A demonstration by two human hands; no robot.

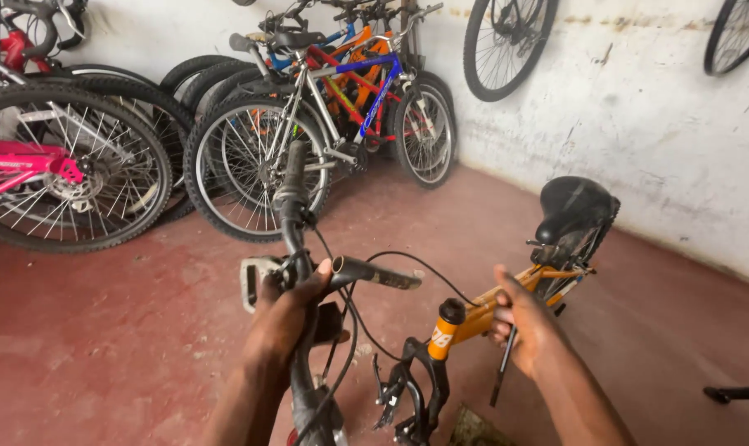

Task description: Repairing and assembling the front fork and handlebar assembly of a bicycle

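My left hand (288, 318) grips the loose black handlebar with stem (296, 248), fingers curled around it. My right hand (527, 322) clasps the small orange bicycle frame (474, 318), a thin black tool (503, 372) hanging below its fingers.

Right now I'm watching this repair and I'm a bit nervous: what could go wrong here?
1. The left hand holds the loose handlebar with cables still attached; they could snag or kink.
2. The orange bike frame is steadied only by the right hand, so it might tip.
3. The thin tool in that hand could slip.
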